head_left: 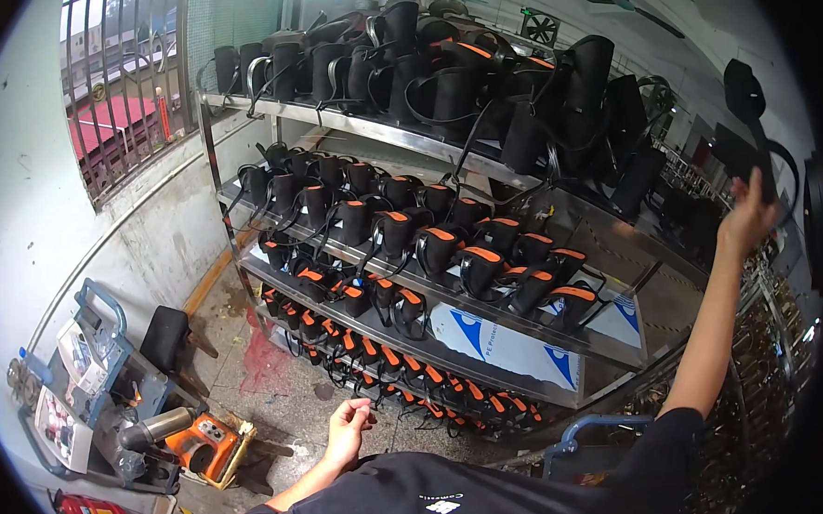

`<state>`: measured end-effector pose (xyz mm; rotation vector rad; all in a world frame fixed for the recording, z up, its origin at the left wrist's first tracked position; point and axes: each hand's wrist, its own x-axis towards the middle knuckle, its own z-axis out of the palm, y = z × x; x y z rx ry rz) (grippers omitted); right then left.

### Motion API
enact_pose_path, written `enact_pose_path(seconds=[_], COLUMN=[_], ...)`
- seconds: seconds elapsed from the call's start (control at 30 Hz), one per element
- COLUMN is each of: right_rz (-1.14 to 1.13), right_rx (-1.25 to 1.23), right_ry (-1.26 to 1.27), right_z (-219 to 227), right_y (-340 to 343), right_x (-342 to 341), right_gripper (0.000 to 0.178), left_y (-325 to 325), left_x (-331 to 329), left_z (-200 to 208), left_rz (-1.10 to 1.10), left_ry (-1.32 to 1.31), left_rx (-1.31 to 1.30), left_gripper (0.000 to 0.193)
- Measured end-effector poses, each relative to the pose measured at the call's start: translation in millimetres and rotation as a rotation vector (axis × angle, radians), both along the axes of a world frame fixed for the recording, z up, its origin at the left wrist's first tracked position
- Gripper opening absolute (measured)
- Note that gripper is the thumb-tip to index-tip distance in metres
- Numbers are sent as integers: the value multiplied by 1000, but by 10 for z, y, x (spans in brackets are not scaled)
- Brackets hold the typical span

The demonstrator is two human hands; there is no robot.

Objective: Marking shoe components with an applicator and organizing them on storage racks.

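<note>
My right hand (pixel 747 213) is raised at the far right, its fingers closed on a black strapped piece (pixel 745 91) with a broad upper end and a dangling loop. The hand partly hides where it grips. At lower centre, my left hand (pixel 348 432) hangs in the air in front of my body, fingers curled in and thumb near the index finger, with nothing visible in it. Ahead stands a metal rack (pixel 337 247). Its shelves carry rows of black tubular pieces (pixel 439 246) with straps and orange tops. Larger black pieces (pixel 521 135) crowd the top shelf.
At left stand a blue trolley (pixel 110 366) with white boxes, a black stool (pixel 164 333) and an orange machine (pixel 207 444). Red fire extinguishers (pixel 88 512) lie lower left. A blue tubular handle (pixel 592 422) is near my right side. A barred window (pixel 124 95) is upper left.
</note>
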<state>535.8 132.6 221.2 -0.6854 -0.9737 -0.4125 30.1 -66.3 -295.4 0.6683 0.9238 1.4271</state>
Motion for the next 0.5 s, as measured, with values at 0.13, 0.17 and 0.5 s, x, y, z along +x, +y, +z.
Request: enact_pose_path(seconds=[0.13, 0.17, 0.5], right_rz=[723, 903, 1481], right_rx=[51, 59, -945], right_ry=[51, 64, 90], right_z=[-846, -1081, -3518], right_y=[-743, -972, -1219], right_x=[-485, -769, -2552], right_gripper=[45, 48, 56], left_y=[92, 104, 170], left_x=[-55, -71, -272], left_z=[312, 392, 981], left_rz=[-56, -70, -165], left_ry=[-71, -92, -474], left_rx=[230, 284, 491], left_gripper=[34, 35, 63])
